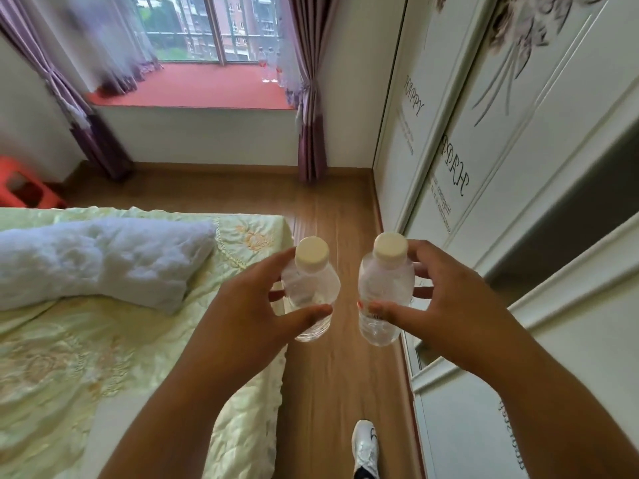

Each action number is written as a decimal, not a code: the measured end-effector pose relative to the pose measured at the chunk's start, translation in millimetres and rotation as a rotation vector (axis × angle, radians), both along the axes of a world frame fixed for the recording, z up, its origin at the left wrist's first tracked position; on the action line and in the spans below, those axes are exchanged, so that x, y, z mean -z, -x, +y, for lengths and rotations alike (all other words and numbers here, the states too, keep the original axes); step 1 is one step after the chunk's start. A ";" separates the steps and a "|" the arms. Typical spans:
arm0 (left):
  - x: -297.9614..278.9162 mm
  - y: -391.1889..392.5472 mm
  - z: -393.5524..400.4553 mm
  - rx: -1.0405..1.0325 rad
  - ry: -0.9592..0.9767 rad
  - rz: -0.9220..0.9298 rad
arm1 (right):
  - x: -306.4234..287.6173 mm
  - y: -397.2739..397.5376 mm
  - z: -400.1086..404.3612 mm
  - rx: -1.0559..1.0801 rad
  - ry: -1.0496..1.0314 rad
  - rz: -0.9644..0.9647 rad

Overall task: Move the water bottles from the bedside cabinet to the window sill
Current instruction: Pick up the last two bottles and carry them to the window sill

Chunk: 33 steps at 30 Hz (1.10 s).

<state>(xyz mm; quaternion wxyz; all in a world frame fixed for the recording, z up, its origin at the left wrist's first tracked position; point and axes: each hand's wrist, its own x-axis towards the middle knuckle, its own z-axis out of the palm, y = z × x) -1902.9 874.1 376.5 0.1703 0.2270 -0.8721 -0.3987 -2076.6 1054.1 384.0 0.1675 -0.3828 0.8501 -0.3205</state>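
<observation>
My left hand grips a clear water bottle with a cream cap, held upright over the wooden floor. My right hand grips a second clear bottle of the same kind beside it. The two bottles are a little apart. Ahead, the red window sill runs below the window. Two or three more clear bottles stand at the sill's right end, partly behind the curtain. The bedside cabinet is not in view.
A bed with a pale green quilt and a rolled white blanket lies on the left. A white wardrobe lines the right. Between them runs a strip of wooden floor. An orange stool stands far left. Purple curtains flank the window.
</observation>
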 end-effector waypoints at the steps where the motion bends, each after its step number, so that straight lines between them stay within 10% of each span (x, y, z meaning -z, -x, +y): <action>1: 0.1 9.0 -3.2 -0.017 0.001 0.002 | 0.9 12.1 -6.2 -0.015 0.000 -0.004; 33: -0.5 220.5 -163.2 -0.073 -0.003 0.035 | -3.9 236.7 -174.1 -0.086 0.045 0.019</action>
